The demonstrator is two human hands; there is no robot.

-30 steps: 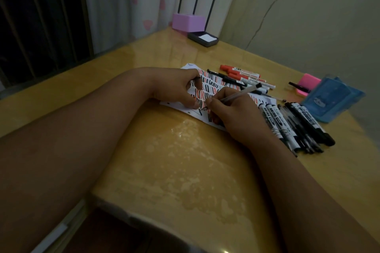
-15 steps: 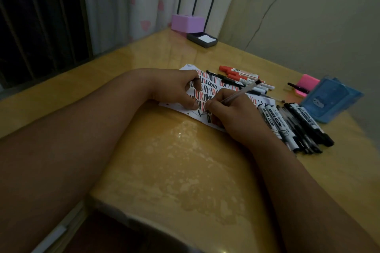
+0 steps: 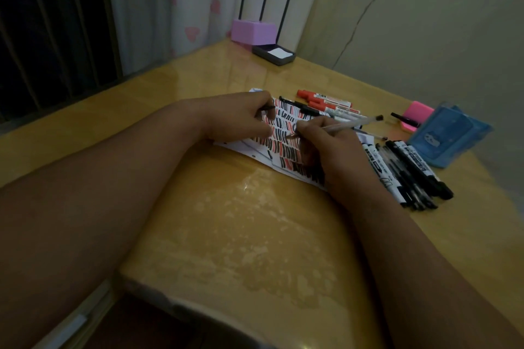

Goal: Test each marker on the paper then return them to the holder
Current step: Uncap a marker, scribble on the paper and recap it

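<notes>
The paper (image 3: 284,133) lies flat in the middle of the table, white and crowded with rows of short red and black strokes. A clear pen (image 3: 350,123) slants across it, its tip down on the sheet and its dark end pointing right and far, gripped in the right hand (image 3: 326,146). The left hand (image 3: 236,119) pinches a dark cap (image 3: 266,108) over the paper's left part. Red markers (image 3: 326,100), capped, lie side by side just beyond the paper's far edge. A heap of black markers (image 3: 411,171) lies to the right, roughly parallel. The blue holder (image 3: 453,136) sits further right, tilted.
</notes>
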